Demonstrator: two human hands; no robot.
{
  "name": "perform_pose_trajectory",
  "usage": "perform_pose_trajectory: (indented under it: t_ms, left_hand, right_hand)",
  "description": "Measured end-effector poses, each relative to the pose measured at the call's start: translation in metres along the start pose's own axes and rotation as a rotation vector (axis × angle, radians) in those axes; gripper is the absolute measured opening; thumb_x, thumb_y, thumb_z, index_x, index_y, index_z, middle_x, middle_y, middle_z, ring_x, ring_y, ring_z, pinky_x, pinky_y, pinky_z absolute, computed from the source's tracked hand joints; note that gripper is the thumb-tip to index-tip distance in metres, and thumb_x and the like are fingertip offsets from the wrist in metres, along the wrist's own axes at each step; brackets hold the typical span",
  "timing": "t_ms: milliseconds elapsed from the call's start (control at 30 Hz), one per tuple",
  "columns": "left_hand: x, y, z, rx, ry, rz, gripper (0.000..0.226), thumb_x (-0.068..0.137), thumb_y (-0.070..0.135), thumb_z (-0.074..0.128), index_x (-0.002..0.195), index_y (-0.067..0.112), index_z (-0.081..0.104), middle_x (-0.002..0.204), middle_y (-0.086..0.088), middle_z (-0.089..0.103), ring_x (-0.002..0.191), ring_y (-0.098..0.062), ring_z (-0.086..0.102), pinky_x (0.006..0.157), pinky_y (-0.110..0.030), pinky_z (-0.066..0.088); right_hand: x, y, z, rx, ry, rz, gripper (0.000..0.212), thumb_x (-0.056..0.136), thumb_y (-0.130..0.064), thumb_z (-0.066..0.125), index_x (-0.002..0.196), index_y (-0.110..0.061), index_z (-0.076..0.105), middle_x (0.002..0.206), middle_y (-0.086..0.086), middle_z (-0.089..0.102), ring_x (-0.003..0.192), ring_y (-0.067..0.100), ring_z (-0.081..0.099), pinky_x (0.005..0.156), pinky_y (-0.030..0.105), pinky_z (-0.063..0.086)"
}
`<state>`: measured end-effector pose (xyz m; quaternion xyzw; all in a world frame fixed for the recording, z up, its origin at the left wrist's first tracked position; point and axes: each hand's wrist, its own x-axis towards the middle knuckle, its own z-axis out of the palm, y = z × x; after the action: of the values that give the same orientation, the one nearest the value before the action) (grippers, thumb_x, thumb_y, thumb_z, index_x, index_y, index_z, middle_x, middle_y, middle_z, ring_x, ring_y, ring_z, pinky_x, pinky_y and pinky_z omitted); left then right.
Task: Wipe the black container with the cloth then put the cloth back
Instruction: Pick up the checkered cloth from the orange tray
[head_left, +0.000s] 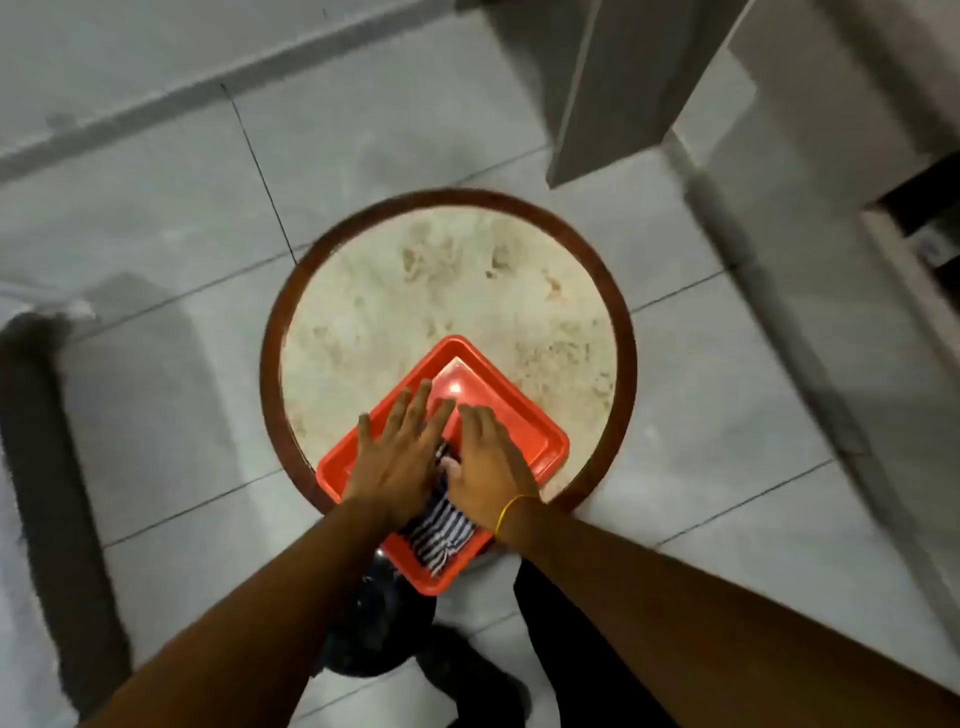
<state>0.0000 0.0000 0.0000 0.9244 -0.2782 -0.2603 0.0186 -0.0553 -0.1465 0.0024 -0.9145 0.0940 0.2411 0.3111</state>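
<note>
A blue-and-white striped cloth (441, 530) lies bunched in the near end of a red rectangular tray (524, 415). The tray sits on the near part of a round table and juts over its edge. My left hand (400, 457) lies flat, palm down, fingers spread, on the tray's left side and over the cloth. My right hand (488, 467) rests palm down on the cloth beside it, fingers stretched out, thumb touching the fabric. A dark shiny rounded object (374, 618) shows below the tray's near corner. I cannot tell whether it is the black container.
The round table (447, 291) has a mottled beige stone top and a brown wooden rim. It stands on a grey tiled floor. Pale cabinet panels (613, 93) stand at the back right. A dark furniture edge (47, 467) runs along the left. My dark trouser leg (566, 649) is below.
</note>
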Motion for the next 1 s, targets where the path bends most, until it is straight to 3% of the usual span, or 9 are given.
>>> perform_pose_trajectory:
  t_ms: [133,267,367,467,567,700,833,1000]
  left_hand:
    - [0.014,-0.02,0.05,0.164,-0.151,0.134,0.092,0.088,0.057,0.063,0.162,0.032,0.014,0.175,-0.009,0.003,0.16,-0.035,0.006,0.117,-0.078,0.015]
    - [0.019,-0.026,0.066,0.246,-0.159,0.211,0.087,0.079,0.055,0.076,0.151,0.024,0.038,0.168,-0.017,0.029,0.155,-0.041,0.023,0.115,-0.078,0.021]
    - [0.025,-0.023,0.062,0.308,-0.149,0.246,0.074,0.071,0.047,0.082,0.133,0.023,0.049,0.15,-0.014,0.05,0.142,-0.041,0.039,0.11,-0.074,0.028]
    - [0.031,-0.018,0.056,0.343,-0.123,0.335,0.05,0.079,0.044,0.074,0.12,0.022,0.055,0.123,-0.007,0.065,0.121,-0.035,0.054,0.107,-0.07,0.027]
    - [0.032,-0.017,0.051,0.343,-0.136,0.368,0.044,0.081,0.041,0.073,0.116,0.021,0.055,0.105,-0.007,0.071,0.105,-0.033,0.06,0.107,-0.066,0.031]
    - [0.033,-0.021,0.035,0.318,-0.132,0.382,0.021,0.088,0.038,0.063,0.101,0.021,0.064,0.095,-0.004,0.073,0.098,-0.028,0.059,0.097,-0.052,0.038]
    - [0.028,-0.033,0.0,0.161,-0.009,0.472,0.023,0.085,0.031,0.053,0.093,0.013,0.065,0.089,-0.01,0.069,0.084,-0.03,0.061,0.074,-0.042,0.05]
    - [-0.01,-0.072,-0.05,0.065,0.257,0.325,0.032,0.089,0.022,0.064,0.113,0.001,0.066,0.096,-0.019,0.068,0.084,-0.039,0.065,0.068,-0.045,0.054]
  right_hand:
    - [0.004,0.013,0.057,-0.198,-0.07,0.07,0.085,0.089,-0.036,0.069,0.16,-0.006,0.034,0.152,0.011,0.045,0.14,0.032,0.046,0.122,0.042,0.038]
    - [0.007,0.016,0.078,-0.123,0.007,0.254,0.066,0.075,-0.023,0.076,0.135,-0.02,0.049,0.137,0.006,0.054,0.125,0.031,0.056,0.102,0.045,0.048]
    - [0.012,0.018,0.085,-0.084,-0.064,0.299,0.05,0.08,-0.033,0.076,0.125,-0.021,0.055,0.13,0.007,0.062,0.123,0.034,0.06,0.099,0.047,0.046]
    - [0.018,0.024,0.084,-0.034,-0.125,0.252,0.041,0.085,-0.039,0.073,0.118,-0.016,0.063,0.126,0.011,0.067,0.124,0.037,0.061,0.105,0.046,0.045]
    - [0.022,0.034,0.077,0.052,-0.148,0.164,0.038,0.084,-0.033,0.074,0.115,-0.011,0.066,0.122,0.014,0.066,0.12,0.039,0.06,0.104,0.046,0.048]
    - [0.028,0.041,0.054,0.104,-0.178,0.062,0.017,0.083,-0.016,0.066,0.095,-0.014,0.054,0.101,0.019,0.068,0.097,0.044,0.066,0.076,0.044,0.048]
    - [0.047,0.029,0.004,-0.082,-0.174,-0.092,0.023,0.086,-0.019,0.061,0.107,-0.014,0.051,0.08,0.017,0.061,0.08,0.048,0.066,0.066,0.049,0.048]
    - [0.059,-0.038,-0.047,-0.314,-0.051,-0.383,0.033,0.089,-0.019,0.061,0.12,-0.012,0.053,0.088,0.022,0.073,0.078,0.05,0.067,0.062,0.049,0.045]
